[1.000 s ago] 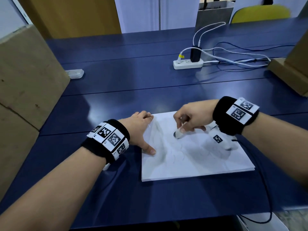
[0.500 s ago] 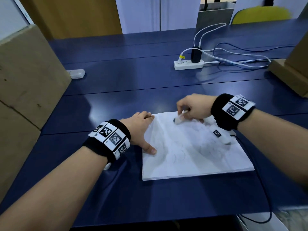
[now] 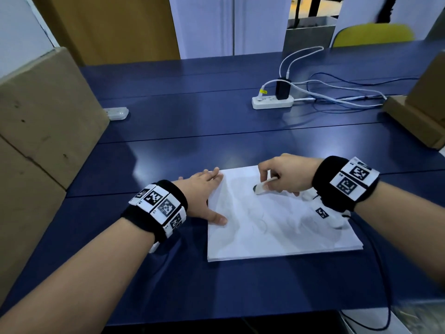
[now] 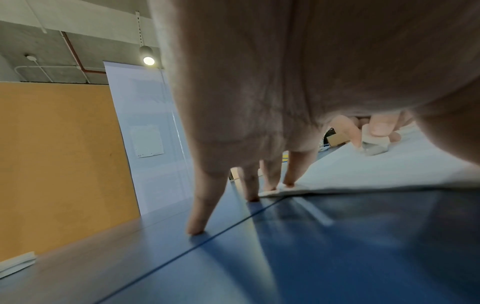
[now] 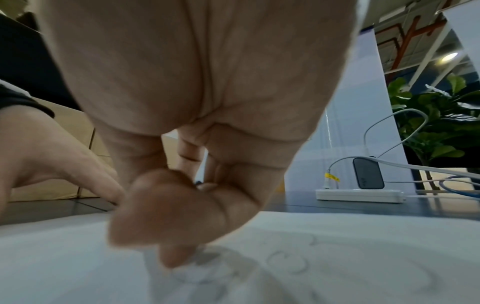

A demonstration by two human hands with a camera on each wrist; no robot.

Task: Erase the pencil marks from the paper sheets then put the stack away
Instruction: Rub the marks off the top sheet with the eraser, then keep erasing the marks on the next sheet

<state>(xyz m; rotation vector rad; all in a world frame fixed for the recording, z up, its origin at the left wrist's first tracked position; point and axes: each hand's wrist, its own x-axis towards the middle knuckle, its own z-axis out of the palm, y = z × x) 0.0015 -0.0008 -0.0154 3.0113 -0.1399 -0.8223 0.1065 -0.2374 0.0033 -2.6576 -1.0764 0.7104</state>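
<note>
Erasing in progress: the right hand [image 3: 286,174] pinches a small white eraser [image 3: 261,187] against the white paper stack [image 3: 277,235] on the blue bench [image 3: 192,121], the flat left hand [image 3: 204,189] steadying its edge; faint marks remain, so rubbing should continue.

eraser [image 3: 261,187] mostly hidden inside right hand [image 3: 286,174], pencil marks [image 3: 261,225] too faint to read, yellow chair [image 3: 372,34] blurred far right
</note>
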